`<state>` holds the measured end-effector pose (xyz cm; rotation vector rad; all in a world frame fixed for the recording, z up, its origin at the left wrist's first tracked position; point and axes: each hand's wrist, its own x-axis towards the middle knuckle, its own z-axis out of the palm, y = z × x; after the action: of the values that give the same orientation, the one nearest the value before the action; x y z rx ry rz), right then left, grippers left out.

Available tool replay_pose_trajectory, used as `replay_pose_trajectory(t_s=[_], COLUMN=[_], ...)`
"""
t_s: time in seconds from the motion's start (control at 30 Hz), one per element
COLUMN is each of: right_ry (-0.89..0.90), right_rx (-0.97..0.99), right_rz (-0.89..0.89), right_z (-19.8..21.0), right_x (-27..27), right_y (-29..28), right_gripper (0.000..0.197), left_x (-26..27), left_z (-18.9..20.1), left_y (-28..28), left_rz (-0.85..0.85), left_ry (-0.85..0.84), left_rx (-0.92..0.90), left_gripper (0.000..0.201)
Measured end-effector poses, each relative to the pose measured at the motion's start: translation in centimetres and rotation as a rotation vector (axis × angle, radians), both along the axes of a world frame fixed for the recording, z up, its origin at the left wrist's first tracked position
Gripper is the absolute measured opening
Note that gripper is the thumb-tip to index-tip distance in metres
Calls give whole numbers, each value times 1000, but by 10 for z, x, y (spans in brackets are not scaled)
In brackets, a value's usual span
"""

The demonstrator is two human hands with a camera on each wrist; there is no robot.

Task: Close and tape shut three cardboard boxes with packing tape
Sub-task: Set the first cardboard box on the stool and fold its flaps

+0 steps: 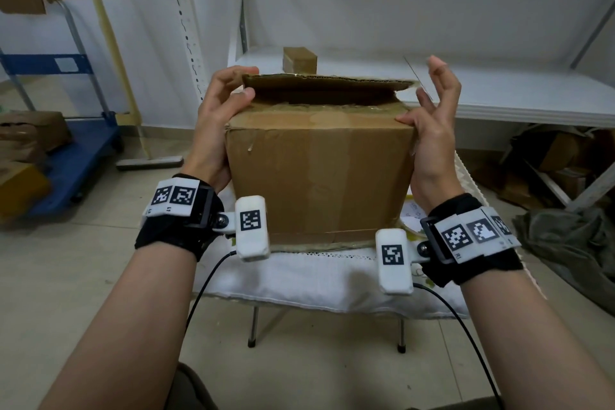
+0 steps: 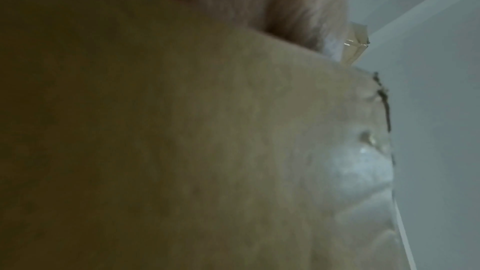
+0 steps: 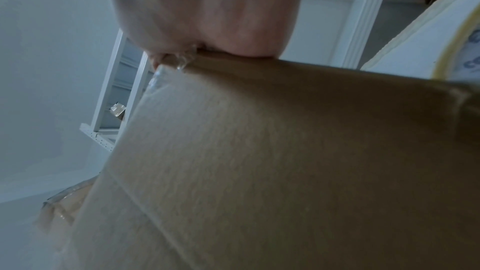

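A brown cardboard box [image 1: 319, 176] stands on a small table with a white cloth [image 1: 299, 276]. Its far top flap [image 1: 327, 83] stands half raised over the opening, and the near flap lies folded down. My left hand [image 1: 229, 93] is at the top left corner and pinches the far flap's left end between fingers and thumb. My right hand [image 1: 429, 110] is at the top right corner. Its thumb presses the near flap's corner and its fingers are spread in the air. Both wrist views show the box wall [image 2: 182, 151] [image 3: 285, 151] close up and blurred.
A yellowish tape roll [image 3: 451, 54] lies on the cloth right of the box. A small box [image 1: 299, 59] sits on the white shelf [image 1: 499, 93] behind. A blue cart [image 1: 83, 156] with boxes stands at the left. Clutter lies under the shelf at the right.
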<state>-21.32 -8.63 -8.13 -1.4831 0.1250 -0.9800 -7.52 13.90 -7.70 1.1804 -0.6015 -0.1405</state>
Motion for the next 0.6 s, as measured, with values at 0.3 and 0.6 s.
replay_pose_trajectory(t_s=[0.3, 0.6], right_ry=[60, 101], right_rx=[12, 25], right_rz=[21, 34], right_z=[-2, 3], right_x=[4, 5], right_y=[-7, -9], right_gripper=[29, 21], left_x=[-10, -4], left_z=[2, -3], left_y=[7, 20], left_rz=[19, -158], left_ry=[-122, -210], left_rx=[121, 422], left_gripper=[46, 84])
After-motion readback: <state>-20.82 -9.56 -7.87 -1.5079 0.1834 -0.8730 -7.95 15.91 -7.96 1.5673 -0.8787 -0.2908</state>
